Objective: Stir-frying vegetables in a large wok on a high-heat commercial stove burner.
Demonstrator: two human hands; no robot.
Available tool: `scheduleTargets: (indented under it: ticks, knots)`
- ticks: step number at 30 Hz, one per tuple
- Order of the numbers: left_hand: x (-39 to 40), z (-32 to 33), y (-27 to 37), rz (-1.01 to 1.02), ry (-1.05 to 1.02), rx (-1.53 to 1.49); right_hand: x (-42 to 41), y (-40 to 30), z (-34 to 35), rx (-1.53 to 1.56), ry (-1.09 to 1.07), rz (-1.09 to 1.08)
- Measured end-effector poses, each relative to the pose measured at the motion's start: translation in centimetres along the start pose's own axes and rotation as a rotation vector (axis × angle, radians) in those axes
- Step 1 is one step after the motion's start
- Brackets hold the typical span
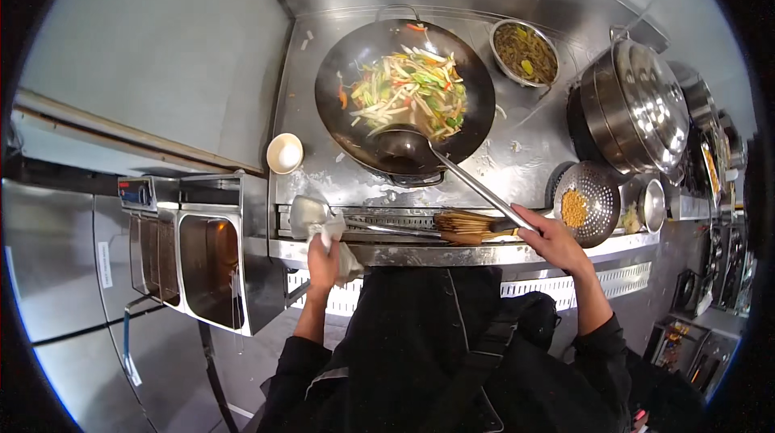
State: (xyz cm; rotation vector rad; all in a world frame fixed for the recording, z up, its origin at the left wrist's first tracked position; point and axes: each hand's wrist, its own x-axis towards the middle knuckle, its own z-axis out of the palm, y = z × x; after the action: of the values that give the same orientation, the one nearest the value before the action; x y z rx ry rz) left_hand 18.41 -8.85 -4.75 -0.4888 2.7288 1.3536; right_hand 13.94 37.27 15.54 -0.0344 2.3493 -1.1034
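My right hand [552,237] grips the long metal handle of a wok ladle [478,185]. Its dark bowl rests at the near inside wall of a large wok [336,112]. Shredded vegetables [412,91], white, green and orange-red strips, lie heaped in the wok. My left hand [323,263] holds a crumpled whitish cloth [346,260] at the counter's front edge, left of the wok. Just beyond it lies a metal wok spatula [306,215], its shaft running right along the front trough. A bamboo wok brush [466,226] lies in that trough, left of my right hand.
A perforated strainer [596,191] holds small yellow pieces. Behind it stands a lidded steel pot [611,109]. A steel bowl [525,53] of dark shredded food sits back right, a pale cup [284,153] at left. A deep fryer [209,269] adjoins the counter's left side.
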Motion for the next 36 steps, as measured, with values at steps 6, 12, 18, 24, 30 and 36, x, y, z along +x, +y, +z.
scheduleTargets:
  ticks: [6,12,18,24,30,36]
  knots:
    - [1.3,1.2,7.1,-0.594,-0.126,-1.136,2.2,0.4,0.4,-0.162,0.185,0.007]
    - [1.7,1.8,16.1,-0.748,-0.5,-1.331,-2.0,-1.5,-6.4,-0.474,0.362,-0.074]
    - [5.9,4.3,19.1,-0.618,-0.477,-1.418,-4.2,-8.9,-11.0,-0.832,0.331,0.046]
    - [6.0,6.1,21.5,-0.538,-0.522,-1.593,1.9,-3.3,-7.4,-0.706,0.369,-0.046]
    - [9.5,9.8,16.9,-0.616,-0.536,-1.238,5.3,-1.2,-3.3,-0.534,0.372,-0.092]
    - [10.2,11.1,15.8,-0.419,-0.293,-1.119,6.7,0.1,-1.4,-0.455,0.414,-0.124]
